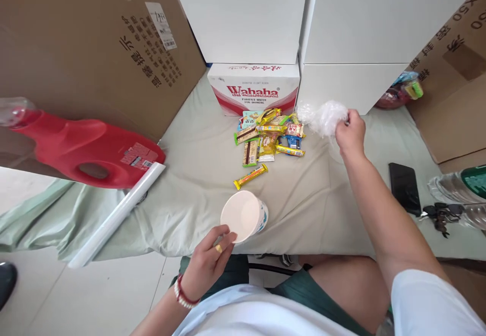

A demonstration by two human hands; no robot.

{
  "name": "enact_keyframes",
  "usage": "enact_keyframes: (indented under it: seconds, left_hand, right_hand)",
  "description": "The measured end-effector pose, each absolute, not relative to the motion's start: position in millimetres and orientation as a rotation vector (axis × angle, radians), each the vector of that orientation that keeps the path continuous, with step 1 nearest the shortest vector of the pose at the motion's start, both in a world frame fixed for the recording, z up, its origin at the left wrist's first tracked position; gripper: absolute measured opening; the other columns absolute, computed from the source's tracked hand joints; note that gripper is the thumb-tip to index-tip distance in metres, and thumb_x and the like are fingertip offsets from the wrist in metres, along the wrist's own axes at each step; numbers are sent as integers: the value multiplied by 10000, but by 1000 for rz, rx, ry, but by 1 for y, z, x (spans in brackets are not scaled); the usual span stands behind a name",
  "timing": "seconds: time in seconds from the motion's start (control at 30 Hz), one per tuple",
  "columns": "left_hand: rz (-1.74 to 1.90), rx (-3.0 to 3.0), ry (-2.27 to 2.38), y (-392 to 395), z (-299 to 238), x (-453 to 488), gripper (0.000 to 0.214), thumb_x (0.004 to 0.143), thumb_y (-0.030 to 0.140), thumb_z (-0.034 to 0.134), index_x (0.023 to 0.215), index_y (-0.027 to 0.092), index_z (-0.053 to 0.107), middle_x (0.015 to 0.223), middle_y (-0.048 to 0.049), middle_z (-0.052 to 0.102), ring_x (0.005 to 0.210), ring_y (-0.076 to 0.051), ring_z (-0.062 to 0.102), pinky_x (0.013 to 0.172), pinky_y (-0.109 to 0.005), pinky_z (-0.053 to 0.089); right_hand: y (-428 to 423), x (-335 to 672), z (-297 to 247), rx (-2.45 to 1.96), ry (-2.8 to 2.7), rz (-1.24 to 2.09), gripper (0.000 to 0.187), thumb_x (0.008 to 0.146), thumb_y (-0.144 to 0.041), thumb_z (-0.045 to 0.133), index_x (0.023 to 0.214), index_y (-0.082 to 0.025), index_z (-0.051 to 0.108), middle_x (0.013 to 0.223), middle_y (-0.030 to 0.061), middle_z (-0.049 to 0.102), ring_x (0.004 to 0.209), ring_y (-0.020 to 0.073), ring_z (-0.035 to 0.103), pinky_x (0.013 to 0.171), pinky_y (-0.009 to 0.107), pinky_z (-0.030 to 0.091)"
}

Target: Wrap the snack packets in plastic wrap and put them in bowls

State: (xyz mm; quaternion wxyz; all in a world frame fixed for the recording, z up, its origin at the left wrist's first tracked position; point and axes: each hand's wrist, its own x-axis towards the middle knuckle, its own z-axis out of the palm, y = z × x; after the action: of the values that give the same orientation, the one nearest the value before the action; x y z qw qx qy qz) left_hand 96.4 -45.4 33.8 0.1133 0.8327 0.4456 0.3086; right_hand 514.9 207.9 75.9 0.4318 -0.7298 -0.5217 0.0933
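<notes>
My left hand [214,255] pinches the rim of a white paper cup [246,215], tilted with its open mouth toward me; its inside looks bare. My right hand [351,132] is closed on a crumpled clear plastic bag [329,117], which rests on the cloth at the right of a heap of wrapped snacks [269,141]. One yellow snack bar [251,176] lies apart, between the heap and the cup. Part of the bag is hidden by my right fingers.
Behind the snacks stands a Wahaba water carton [255,92] against white cabinets [243,17]. A red detergent jug [91,146] and a white roll [117,217] lie at left. On the right are a black phone [404,188], keys [440,217] and plastic bottles [457,184]. Cardboard boxes [94,37] flank both sides.
</notes>
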Motion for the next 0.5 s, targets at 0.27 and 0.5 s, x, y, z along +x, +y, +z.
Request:
enact_keyframes:
  seconds: [0.27, 0.5]
  left_hand:
    - [878, 2482, 1564, -84, 50, 75, 255, 967, 63, 552, 1103, 226, 694, 1042, -67, 690, 835, -123, 754, 738, -175, 599]
    - [933, 2497, 1330, -56, 58, 99, 229, 968, 63, 542, 1090, 204, 675, 1068, -84, 674, 899, -129, 737, 801, -184, 596]
  right_hand:
    - [317, 466, 51, -1997, -1854, 268, 388, 1067, -144, 389, 1375, 2, 574, 1353, 211, 574, 1300, 248, 430, 1129, 388, 358]
    - [288, 486, 65, -2020, -2036, 310, 868, 923, -209, 621, 1674, -60, 212, 1679, 300, 230, 1382, 404, 488, 1158, 560, 374]
